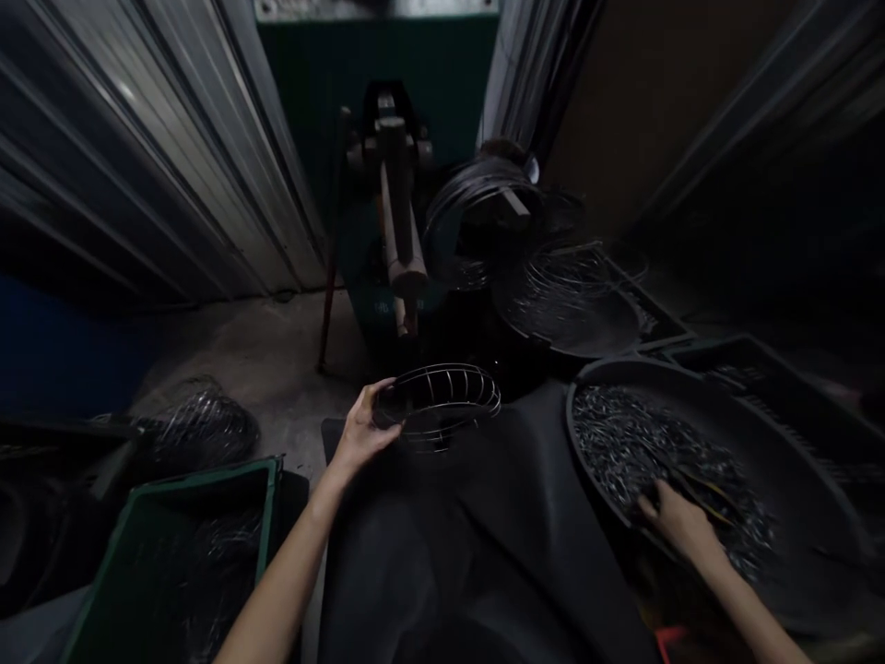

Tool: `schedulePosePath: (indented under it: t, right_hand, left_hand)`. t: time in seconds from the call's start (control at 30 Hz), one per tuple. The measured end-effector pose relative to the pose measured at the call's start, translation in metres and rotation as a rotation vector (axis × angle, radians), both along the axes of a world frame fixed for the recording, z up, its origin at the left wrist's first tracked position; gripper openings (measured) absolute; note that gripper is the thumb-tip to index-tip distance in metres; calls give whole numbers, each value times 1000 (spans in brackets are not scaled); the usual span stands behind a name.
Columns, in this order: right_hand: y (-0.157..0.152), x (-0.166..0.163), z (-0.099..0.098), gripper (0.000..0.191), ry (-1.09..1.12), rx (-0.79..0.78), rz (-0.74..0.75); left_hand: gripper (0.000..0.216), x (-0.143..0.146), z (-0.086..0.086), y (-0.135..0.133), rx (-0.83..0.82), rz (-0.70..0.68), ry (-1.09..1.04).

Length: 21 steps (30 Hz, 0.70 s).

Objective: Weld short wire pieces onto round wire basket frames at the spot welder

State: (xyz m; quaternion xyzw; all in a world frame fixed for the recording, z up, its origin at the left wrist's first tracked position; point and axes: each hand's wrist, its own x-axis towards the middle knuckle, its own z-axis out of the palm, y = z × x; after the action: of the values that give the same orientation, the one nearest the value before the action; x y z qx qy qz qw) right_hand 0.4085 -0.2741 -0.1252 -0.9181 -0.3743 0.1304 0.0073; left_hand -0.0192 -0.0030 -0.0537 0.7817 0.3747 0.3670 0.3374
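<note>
My left hand [370,426] is closed around the left side of a round wire frame [453,385], made of thin rings joined by short curved wires. The frame is held above a dark apron [449,553] across my lap, just below the electrode arm of a machine [407,267]. Over to the right, my right hand [678,521] reaches into a wide, dark round pan [781,443] full of small bent metal wire pieces [643,443]. Its fingers are bent down at the near edge of the pile; whether they grip a piece is hidden. Yellow-handled pliers [712,498] lie on the pieces beside it.
A green crate [172,489] with dark wire items stands at lower left, near a wire bundle [207,424] on the floor. Behind the pan are another round tray [573,314] with wire and a large wire coil [477,194]. Corrugated metal walls [159,120] rise behind.
</note>
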Motion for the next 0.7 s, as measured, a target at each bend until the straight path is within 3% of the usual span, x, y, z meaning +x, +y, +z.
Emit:
schedulePosePath:
  t: [0.07,0.13,0.2,0.27,0.33,0.43,0.5,0.6,0.7]
  right_hand:
    - [0,-2,15,25,-25,98,-62]
    - [7,-12,36,28,3,321,-127]
    - [19,-32,58,34,143,582,-164]
    - [36,-58,71,38,323,737,-142]
    - [51,-85,73,34,418,744,-34]
    - [69,-115,65,30,391,684,190]
    - [81,-128,68,29,391,680,259]
    - [108,-148,95,25,518,697,346]
    - [146,-173,128,20,628,710,599]
  left_hand:
    - [54,7,-6,-6,-6,-44,69]
    - [52,14,-13,-12,-27,-93,114]
    - [54,18,-20,-16,-46,-128,126]
    - [59,20,-24,-18,-48,-138,133]
    - [61,21,-26,-20,-55,-115,141]
    - [52,23,-24,-21,-70,-52,101]
    - [47,26,-19,-19,-50,-31,59]
    - [47,29,-4,-14,27,-49,30]
    - [46,33,14,-8,105,-59,48]
